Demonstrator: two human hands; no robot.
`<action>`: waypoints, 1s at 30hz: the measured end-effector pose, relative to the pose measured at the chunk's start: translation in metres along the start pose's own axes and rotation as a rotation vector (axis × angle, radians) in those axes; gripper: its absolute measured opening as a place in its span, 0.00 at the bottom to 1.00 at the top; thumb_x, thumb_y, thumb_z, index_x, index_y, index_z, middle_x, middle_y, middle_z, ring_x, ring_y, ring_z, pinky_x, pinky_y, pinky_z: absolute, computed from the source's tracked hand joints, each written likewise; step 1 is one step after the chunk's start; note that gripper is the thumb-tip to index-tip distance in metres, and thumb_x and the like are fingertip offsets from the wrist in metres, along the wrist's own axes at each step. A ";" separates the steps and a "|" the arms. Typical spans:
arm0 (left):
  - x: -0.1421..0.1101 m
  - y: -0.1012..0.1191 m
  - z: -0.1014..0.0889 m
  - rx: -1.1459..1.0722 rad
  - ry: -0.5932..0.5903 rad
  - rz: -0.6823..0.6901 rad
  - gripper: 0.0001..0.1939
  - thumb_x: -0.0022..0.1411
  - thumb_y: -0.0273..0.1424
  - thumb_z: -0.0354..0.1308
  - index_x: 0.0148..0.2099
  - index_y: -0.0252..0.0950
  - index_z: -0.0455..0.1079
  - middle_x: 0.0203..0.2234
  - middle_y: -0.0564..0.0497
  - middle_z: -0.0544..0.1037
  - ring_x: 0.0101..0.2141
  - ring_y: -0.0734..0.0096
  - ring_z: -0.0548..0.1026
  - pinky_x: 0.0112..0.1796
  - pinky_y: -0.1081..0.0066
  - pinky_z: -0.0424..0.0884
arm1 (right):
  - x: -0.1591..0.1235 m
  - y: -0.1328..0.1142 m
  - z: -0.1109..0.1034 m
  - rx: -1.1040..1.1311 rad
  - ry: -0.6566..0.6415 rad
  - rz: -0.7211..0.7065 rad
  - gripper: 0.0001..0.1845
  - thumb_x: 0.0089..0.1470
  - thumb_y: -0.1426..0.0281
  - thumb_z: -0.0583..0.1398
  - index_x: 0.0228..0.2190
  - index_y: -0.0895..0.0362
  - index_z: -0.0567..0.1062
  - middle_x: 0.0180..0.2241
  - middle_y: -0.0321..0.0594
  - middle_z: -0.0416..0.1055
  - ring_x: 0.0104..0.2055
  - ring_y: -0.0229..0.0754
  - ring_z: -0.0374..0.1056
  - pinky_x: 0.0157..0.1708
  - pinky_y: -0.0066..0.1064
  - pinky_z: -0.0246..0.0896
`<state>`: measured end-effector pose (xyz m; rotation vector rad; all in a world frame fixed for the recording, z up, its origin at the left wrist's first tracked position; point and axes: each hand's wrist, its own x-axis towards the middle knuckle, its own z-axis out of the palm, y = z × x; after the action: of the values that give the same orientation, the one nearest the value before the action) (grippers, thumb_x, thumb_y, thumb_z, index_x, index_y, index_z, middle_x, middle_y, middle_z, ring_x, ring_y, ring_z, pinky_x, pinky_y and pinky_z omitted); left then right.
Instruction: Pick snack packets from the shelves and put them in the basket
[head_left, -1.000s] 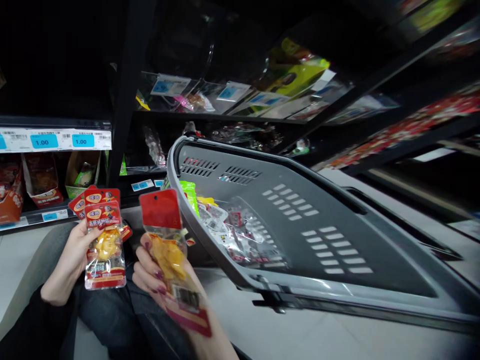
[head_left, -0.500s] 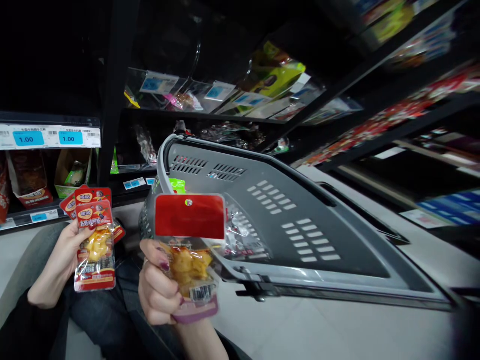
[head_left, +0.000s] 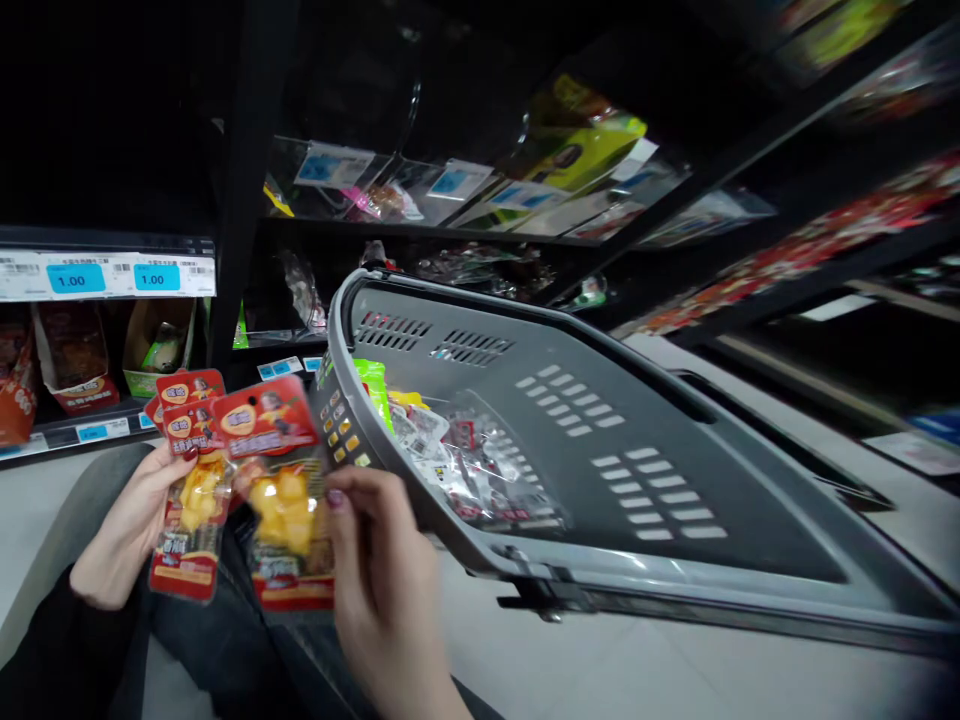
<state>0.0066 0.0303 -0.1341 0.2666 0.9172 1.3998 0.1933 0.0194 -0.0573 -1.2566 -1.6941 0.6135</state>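
Observation:
My left hand [head_left: 131, 525] is closed on a small fanned stack of red snack packets [head_left: 196, 500], with yellow food showing through the clear front one. Between the thumb and fingers of my right hand [head_left: 390, 580] is a similar snack packet [head_left: 281, 505], its printed red face towards me and slightly blurred. This packet overlaps the right edge of the stack. Just right of my right hand stands a grey shopping basket [head_left: 615, 400], tilted in view. Inside it lie clear packets [head_left: 487, 460] and a bright green packet [head_left: 373, 388].
Dark shelves with price labels [head_left: 105, 278] run across the back. Open snack boxes [head_left: 75, 350] stand on the lower left shelf. A yellow-green bag [head_left: 585, 150] lies on a higher shelf. Pale floor tiles [head_left: 585, 660] show below the basket.
My right hand has moved left with its packet to the stack and turned the printed side towards me. The left hand still holds its packets. The view has shifted slightly.

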 end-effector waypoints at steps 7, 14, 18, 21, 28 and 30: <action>-0.015 0.003 0.002 -0.089 -0.222 -0.095 0.20 0.41 0.21 0.65 0.41 0.34 0.72 0.40 0.44 0.79 0.30 0.61 0.79 0.28 0.74 0.76 | -0.003 0.007 0.005 -0.595 0.253 -0.306 0.08 0.59 0.73 0.48 0.37 0.55 0.66 0.18 0.35 0.69 0.13 0.40 0.62 0.15 0.29 0.49; -0.013 -0.004 0.002 -0.064 -0.240 -0.147 0.13 0.38 0.23 0.68 0.30 0.35 0.72 0.27 0.47 0.81 0.34 0.55 0.79 0.29 0.71 0.76 | 0.004 0.021 0.024 -0.185 -0.035 -0.182 0.09 0.57 0.76 0.47 0.35 0.55 0.65 0.22 0.34 0.71 0.20 0.37 0.68 0.20 0.25 0.59; -0.010 -0.007 0.002 -0.053 -0.189 -0.122 0.15 0.43 0.21 0.64 0.37 0.34 0.72 0.31 0.46 0.81 0.36 0.56 0.78 0.37 0.66 0.75 | 0.005 0.029 0.028 -0.099 -0.007 -0.211 0.08 0.56 0.77 0.48 0.35 0.54 0.63 0.22 0.33 0.69 0.19 0.35 0.65 0.18 0.24 0.56; -0.010 -0.008 0.004 -0.050 -0.171 -0.115 0.17 0.47 0.20 0.61 0.42 0.33 0.71 0.34 0.46 0.80 0.36 0.58 0.78 0.37 0.66 0.75 | 0.004 0.035 0.029 -0.032 -0.012 -0.217 0.09 0.55 0.78 0.48 0.34 0.54 0.62 0.21 0.31 0.66 0.17 0.34 0.62 0.16 0.24 0.51; -0.014 -0.011 0.007 -0.148 -0.228 -0.194 0.16 0.46 0.16 0.58 0.40 0.32 0.70 0.32 0.46 0.80 0.32 0.60 0.79 0.35 0.65 0.76 | 0.002 0.038 0.040 -0.009 -0.180 -0.105 0.07 0.58 0.75 0.46 0.34 0.55 0.63 0.21 0.32 0.65 0.18 0.34 0.60 0.18 0.24 0.52; -0.013 -0.011 0.007 -0.154 -0.234 -0.201 0.16 0.45 0.15 0.58 0.38 0.31 0.70 0.29 0.47 0.80 0.29 0.62 0.79 0.34 0.66 0.76 | 0.004 0.039 0.041 -0.063 -0.274 -0.105 0.09 0.59 0.75 0.45 0.35 0.56 0.64 0.24 0.36 0.67 0.21 0.36 0.63 0.21 0.25 0.54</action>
<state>0.0209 0.0186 -0.1316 0.2104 0.6224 1.2166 0.1753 0.0420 -0.1062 -1.1585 -2.0058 0.6980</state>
